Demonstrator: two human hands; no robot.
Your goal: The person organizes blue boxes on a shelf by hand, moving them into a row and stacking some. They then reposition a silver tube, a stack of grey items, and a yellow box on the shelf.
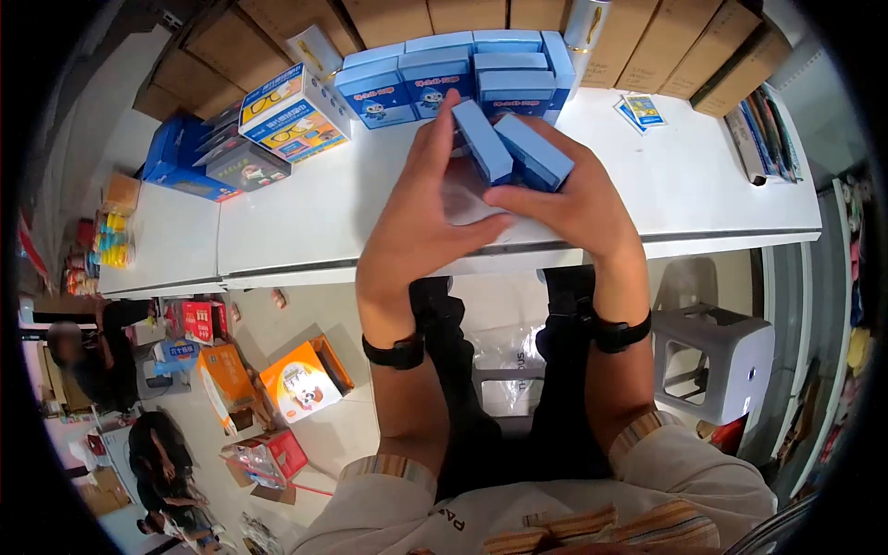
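Above the front edge of a white table (305, 217), both hands hold two small blue boxes side by side. My left hand (416, 217) presses its fingers against the left blue box (483, 141). My right hand (578, 205) grips the right blue box (535, 153) from below and behind. The two boxes touch along their long sides and tilt up. Both wrists wear black bands. A thin clear sheet seems to lie between my palms, under the boxes.
Rows of blue cartoon-printed boxes (435, 79) stand at the table's back. A yellow-blue glasses box (291, 113) and dark boxes sit left. Cardboard cartons (647, 42) line the wall. A grey stool (712, 356) stands right; open boxes and seated people occupy the floor left.
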